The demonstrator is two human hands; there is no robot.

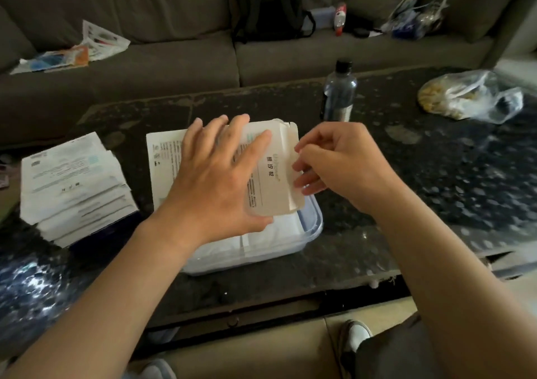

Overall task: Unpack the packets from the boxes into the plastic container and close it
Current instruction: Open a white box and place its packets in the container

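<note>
Cardboard box (270,175), white and printed with dark text, is held just above the plastic container (315,221), which is set on the dark speckled table (406,204) near the middle of the view. The box is gripped from above by the left hand (215,172). Its fingers are spread across the top and bent over the box's 12 o'clock edge, and the thumb is tucked at the 6 o'clock edge. The end flap (292,134) at the box's 3 o'clock end is stood open and is pinched between the thumb and curled fingers of the right hand (340,160). White packets (261,239) are seen lying flat inside the container, below the box. Whether the box holds anything cannot be told.

A printed white sheet (164,157), perhaps a flattened box, is partly hidden under the left hand at the container's 10 o'clock side. A fanned stack of printed white packs (75,184) is laid on the table at 9 o'clock. At 1 o'clock a clear water bottle (338,93) with a black cap is stood upright. At 2 o'clock a crumpled plastic bag (470,96) with yellowish contents is laid. Beyond the table, at 12 o'clock, a sofa (145,67) is seen, with a black backpack (270,3) propped on it.
</note>
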